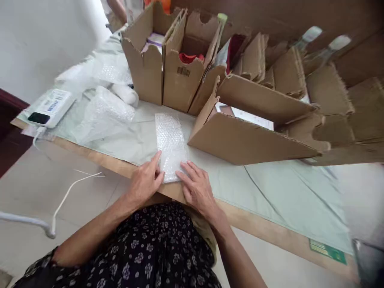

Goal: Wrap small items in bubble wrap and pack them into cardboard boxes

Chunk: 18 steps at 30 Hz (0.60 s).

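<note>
A strip of clear bubble wrap (170, 134) lies flat on the cloth-covered table, its near end at the front edge. My left hand (145, 176) rests at the strip's lower left side, with index finger and thumb apart and their tips touching its edge. On the lower right side, my right hand (196, 185) lies with fingers stretched out, fingertips on the plastic. Neither hand has its fingers wrapped around anything. Whether something lies inside or under the wrap's thicker near part, I cannot tell.
An open cardboard box (255, 140) holding a white flat box stands just right of the wrap. More cardboard holders (144, 72) line the back. Crumpled bubble wrap (105, 112) and a white device (52, 108) with a cable are on the left.
</note>
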Each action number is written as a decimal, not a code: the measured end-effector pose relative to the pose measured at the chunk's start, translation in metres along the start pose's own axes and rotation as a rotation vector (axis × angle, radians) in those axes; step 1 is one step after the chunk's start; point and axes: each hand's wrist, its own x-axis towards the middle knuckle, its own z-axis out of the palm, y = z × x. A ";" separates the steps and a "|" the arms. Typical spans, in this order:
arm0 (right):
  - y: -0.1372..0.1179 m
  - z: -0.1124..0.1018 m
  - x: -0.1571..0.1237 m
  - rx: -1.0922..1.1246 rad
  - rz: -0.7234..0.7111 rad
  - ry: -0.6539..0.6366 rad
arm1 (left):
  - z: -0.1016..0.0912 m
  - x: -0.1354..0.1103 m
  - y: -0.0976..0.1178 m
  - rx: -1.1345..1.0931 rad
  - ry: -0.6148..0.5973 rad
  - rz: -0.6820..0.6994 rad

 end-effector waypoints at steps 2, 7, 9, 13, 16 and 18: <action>0.005 0.001 0.003 0.004 -0.022 -0.014 | -0.006 -0.009 0.001 0.025 0.088 0.085; 0.002 -0.015 0.010 0.121 -0.048 -0.077 | -0.012 -0.027 0.006 0.026 0.114 0.334; -0.001 -0.023 0.014 0.207 -0.021 -0.114 | -0.011 -0.030 0.007 -0.028 0.099 0.353; -0.002 -0.027 0.024 0.303 0.168 -0.141 | -0.006 -0.024 0.004 -0.144 0.126 0.215; -0.001 -0.022 0.026 0.200 0.219 0.049 | -0.003 -0.012 0.000 -0.088 0.132 0.137; -0.003 -0.018 0.023 0.082 0.155 0.153 | -0.001 -0.004 -0.002 -0.024 0.130 0.140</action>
